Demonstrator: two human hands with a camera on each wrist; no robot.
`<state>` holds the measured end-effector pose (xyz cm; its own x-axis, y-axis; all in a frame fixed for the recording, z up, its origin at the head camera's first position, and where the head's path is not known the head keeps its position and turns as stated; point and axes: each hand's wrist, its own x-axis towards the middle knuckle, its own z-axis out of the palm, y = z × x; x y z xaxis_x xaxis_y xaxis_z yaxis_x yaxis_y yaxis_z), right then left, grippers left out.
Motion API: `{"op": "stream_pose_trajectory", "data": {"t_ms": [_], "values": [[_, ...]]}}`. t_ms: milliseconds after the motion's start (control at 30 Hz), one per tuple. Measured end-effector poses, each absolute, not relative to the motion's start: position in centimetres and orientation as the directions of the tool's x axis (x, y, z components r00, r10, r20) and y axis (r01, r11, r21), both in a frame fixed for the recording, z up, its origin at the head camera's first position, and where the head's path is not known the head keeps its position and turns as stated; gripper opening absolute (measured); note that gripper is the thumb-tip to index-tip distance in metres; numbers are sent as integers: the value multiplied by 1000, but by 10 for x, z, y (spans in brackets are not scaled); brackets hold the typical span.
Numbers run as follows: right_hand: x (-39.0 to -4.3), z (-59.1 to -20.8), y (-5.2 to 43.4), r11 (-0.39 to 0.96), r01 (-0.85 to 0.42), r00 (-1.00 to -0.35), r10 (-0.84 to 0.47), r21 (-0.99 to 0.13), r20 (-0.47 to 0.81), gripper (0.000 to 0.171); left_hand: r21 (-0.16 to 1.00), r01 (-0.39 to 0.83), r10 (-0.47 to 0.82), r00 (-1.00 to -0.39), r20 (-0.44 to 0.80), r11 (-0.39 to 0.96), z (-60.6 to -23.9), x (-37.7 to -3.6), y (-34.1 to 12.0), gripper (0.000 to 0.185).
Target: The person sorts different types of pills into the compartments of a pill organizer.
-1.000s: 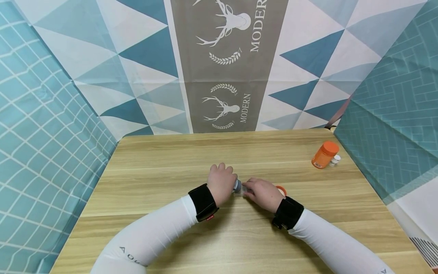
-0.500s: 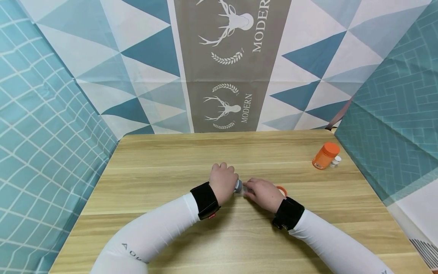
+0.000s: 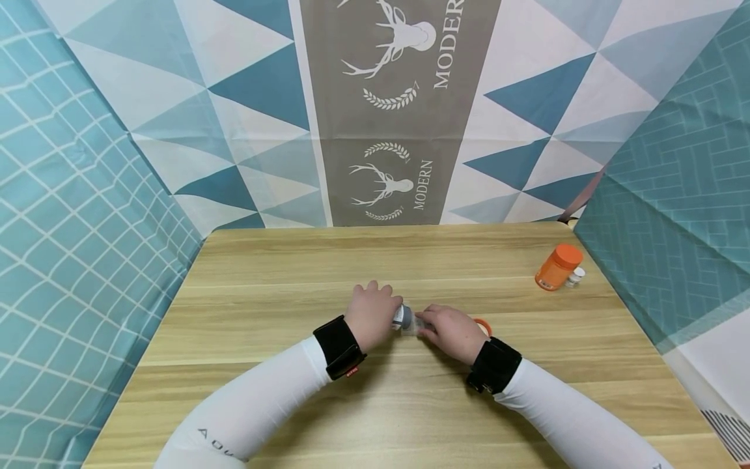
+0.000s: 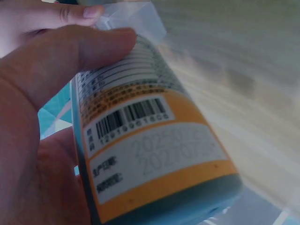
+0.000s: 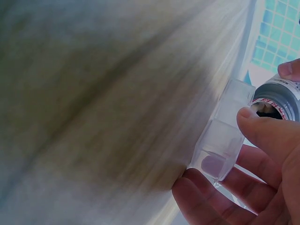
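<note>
My left hand (image 3: 372, 319) grips a grey bottle (image 4: 140, 140) with a white and orange label, its thumb across the barcode side. The bottle is tipped, and its uncapped mouth (image 5: 268, 108) faces a clear plastic pill box (image 5: 227, 136) from close by; pale pieces show inside the neck. My right hand (image 3: 454, 331) holds this pill box low at the tabletop, thumb on one side and fingers along the other. A pinkish round tablet (image 5: 212, 164) lies in one compartment. In the head view the hands hide much of both items.
An orange-rimmed round piece (image 3: 484, 326) lies partly hidden behind my right hand. Toward the back right of the wooden table (image 3: 281, 260) are an orange jar (image 3: 558, 267) and a small white-capped bottle (image 3: 575, 277). Patterned cloths hang around the table.
My left hand has shifted slightly left with the bottle, drawing back from the pill box, so more of the bottle shows. The right hand and pill box stay in place.
</note>
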<state>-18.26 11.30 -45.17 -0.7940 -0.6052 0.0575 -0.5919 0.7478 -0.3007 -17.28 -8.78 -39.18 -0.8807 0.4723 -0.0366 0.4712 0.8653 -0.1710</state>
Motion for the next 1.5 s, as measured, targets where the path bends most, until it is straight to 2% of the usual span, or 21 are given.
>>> {"op": "stream_pose_trajectory", "data": {"t_ms": [100,300,767,1233,1500], "values": [[-182,-450,113,752,-586,-797,-603,-302,46,36,-152,474,478,-878,-11,868,-394,-172,-92,34],[-181,-449,112,753,-583,-799,-600,-305,43,36,-188,474,489,-871,43,860,-402,-173,-93,39],[-182,-451,113,751,-589,-796,-602,-300,55,35,-233,489,527,-838,141,841,-410,-171,-94,33],[-182,-452,113,764,-573,-807,-590,-298,38,37,-190,471,497,-859,124,861,-413,-170,-97,35],[-182,-452,112,776,-551,-819,-573,-308,20,37,-54,458,461,-881,105,888,-421,-168,-103,44]]}}
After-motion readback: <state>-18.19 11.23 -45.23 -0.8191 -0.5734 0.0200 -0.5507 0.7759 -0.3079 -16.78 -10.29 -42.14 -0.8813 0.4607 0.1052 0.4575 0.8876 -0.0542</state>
